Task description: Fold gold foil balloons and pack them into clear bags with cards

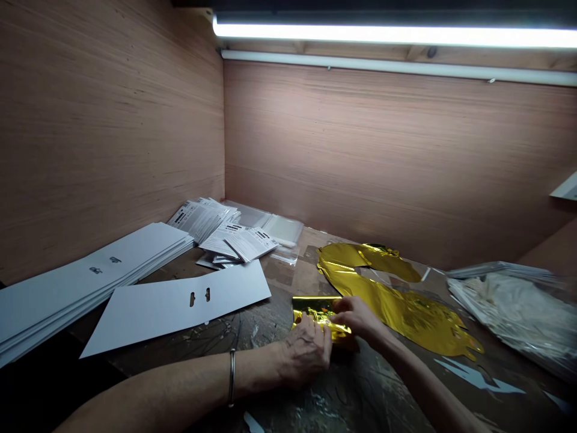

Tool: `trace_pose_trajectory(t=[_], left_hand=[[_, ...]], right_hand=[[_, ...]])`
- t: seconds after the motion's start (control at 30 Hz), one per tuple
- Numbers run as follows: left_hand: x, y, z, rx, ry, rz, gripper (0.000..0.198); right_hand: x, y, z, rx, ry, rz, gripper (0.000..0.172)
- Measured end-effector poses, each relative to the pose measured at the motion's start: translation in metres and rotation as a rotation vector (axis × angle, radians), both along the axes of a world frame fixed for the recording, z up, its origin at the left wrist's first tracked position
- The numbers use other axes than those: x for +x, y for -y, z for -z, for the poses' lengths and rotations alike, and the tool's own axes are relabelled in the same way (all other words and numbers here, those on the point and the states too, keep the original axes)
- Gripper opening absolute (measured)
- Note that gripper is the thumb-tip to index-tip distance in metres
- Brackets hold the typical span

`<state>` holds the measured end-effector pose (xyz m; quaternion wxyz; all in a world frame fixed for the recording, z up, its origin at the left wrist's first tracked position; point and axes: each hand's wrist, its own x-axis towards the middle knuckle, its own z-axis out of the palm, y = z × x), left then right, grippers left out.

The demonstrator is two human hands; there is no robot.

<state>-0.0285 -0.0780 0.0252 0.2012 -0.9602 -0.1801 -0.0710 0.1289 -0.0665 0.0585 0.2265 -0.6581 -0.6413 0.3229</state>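
A piece of shiny gold foil (316, 303), folded into a small packet, lies on the table in front of me. My left hand (309, 353) presses on its near left side with the fingers bent over it. At its right end my right hand (356, 317) grips the foil between thumb and fingers. Some of the packet is hidden beneath the hands. Just behind and to the right, a large flat gold foil balloon (396, 304) with a curved outline is spread out. A silver bangle (232, 377) circles my left wrist.
On the left lie a stack of white cards (148, 246) and a single white card (234, 288) with two hang holes. Behind them are printed packets (202, 219) and clear bags (283, 230). Plastic-wrapped white material (518, 307) lies right. Wooden walls (383, 150) enclose the table.
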Motion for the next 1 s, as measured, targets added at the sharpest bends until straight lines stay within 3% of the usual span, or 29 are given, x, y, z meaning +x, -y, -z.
trace_pose_trajectory(t=[0.07, 0.13, 0.2, 0.27, 0.37, 0.47, 0.57, 0.73, 0.87, 0.93, 1.0], left_hand=[[0.008, 0.003, -0.005, -0.054, -0.051, -0.038, 0.042], [0.017, 0.009, -0.01, -0.146, -0.106, -0.081, 0.043], [0.027, 0.018, -0.012, -0.212, -0.127, -0.12, 0.046], [0.033, 0.024, -0.016, -0.306, -0.092, -0.133, 0.043], [0.028, 0.022, -0.028, -0.47, -0.001, -0.102, 0.028], [0.011, 0.002, -0.04, -0.563, 0.068, 0.141, 0.03], [-0.007, -0.02, -0.035, -0.647, 0.053, 0.405, 0.034], [-0.021, -0.028, -0.008, -0.709, 0.073, 0.377, 0.061], [-0.021, -0.025, -0.004, -0.756, 0.089, 0.371, 0.064], [-0.021, -0.027, -0.007, -0.793, 0.098, 0.375, 0.064], [-0.021, -0.03, -0.011, -0.865, 0.112, 0.389, 0.064]], right_hand=[[0.0, 0.018, -0.009, 0.212, 0.156, -0.03, 0.025], [-0.002, 0.038, -0.009, 0.452, 0.335, -0.169, 0.037], [-0.004, 0.054, 0.001, 0.584, 0.43, -0.264, 0.03], [-0.003, 0.062, 0.015, 0.611, 0.408, -0.252, 0.016], [0.008, 0.062, 0.031, 0.689, 0.364, -0.342, 0.019], [0.026, 0.057, 0.039, 0.751, 0.345, -0.44, 0.014], [0.038, 0.053, 0.041, 0.77, 0.37, -0.439, 0.018], [0.033, 0.061, 0.034, 0.916, 0.588, -0.449, 0.023], [0.016, 0.078, 0.03, 0.924, 0.569, -0.543, 0.023], [0.01, 0.085, 0.034, 0.859, 0.46, -0.47, 0.02], [0.007, 0.088, 0.039, 0.741, 0.348, -0.276, 0.019]])
